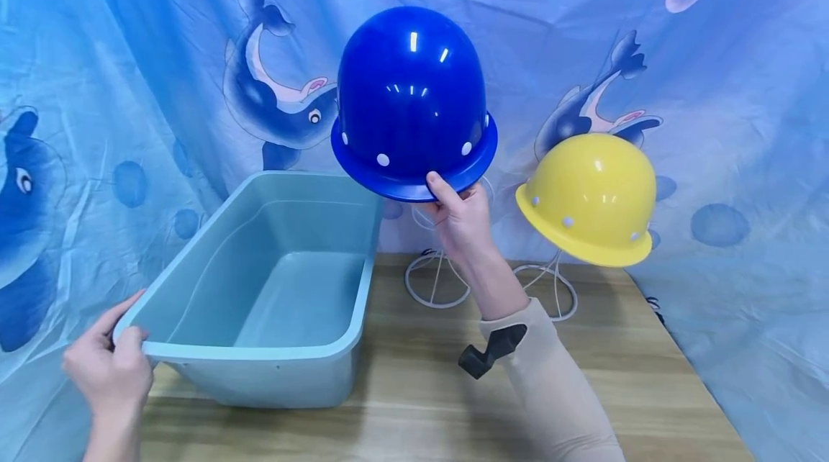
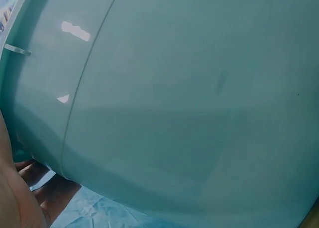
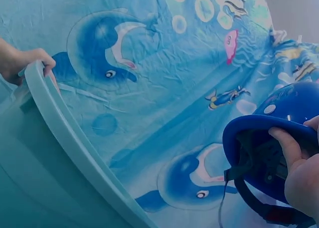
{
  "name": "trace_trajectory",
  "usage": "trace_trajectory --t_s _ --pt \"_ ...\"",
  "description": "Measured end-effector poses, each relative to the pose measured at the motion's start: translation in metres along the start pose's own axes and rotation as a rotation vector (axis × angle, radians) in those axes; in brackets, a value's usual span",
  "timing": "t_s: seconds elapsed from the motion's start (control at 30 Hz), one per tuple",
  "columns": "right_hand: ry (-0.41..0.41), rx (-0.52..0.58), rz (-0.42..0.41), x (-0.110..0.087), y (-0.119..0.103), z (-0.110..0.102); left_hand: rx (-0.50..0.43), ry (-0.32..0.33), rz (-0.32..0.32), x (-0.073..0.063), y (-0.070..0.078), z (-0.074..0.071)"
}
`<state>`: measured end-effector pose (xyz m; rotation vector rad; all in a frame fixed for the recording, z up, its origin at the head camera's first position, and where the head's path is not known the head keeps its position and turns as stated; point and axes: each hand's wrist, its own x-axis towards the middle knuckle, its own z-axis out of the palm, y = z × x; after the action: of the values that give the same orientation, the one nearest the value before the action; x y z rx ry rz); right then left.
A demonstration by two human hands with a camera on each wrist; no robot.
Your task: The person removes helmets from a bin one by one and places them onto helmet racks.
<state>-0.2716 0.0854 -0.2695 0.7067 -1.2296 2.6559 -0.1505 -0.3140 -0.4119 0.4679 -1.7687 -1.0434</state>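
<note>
My right hand grips the brim of a blue hard hat, thumb on the outside and fingers underneath. In the right wrist view the hard hat's dark inner straps show below its shell. The hat is held up in front of a white wire stand. At the left, my left hand holds the near left corner of a light blue-green plastic tub, which has nothing inside. The left wrist view is mostly filled by the tub's side, with fingers at its edge.
A yellow hard hat sits tilted on a second white wire stand at the right. All stand on a wooden table. Behind hangs a blue curtain printed with dolphins. A black strap mount sticks out from the right sleeve.
</note>
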Motion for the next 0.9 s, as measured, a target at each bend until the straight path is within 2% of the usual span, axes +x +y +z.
trace_trajectory --t_s 0.13,0.43,0.67,0.9 --pt "0.009 0.001 -0.016 0.002 -0.005 -0.007 -0.034 0.011 0.009 -0.002 0.0 0.0" --pt "0.045 0.027 -0.065 0.004 -0.019 -0.03 -0.068 -0.012 0.048 -0.006 0.0 0.003" --pt "0.075 0.05 -0.048 0.003 -0.024 -0.045 -0.091 0.017 0.05 -0.008 -0.002 0.003" --pt "0.066 0.04 -0.022 0.002 -0.023 -0.058 -0.092 0.025 0.052 -0.009 -0.003 0.004"
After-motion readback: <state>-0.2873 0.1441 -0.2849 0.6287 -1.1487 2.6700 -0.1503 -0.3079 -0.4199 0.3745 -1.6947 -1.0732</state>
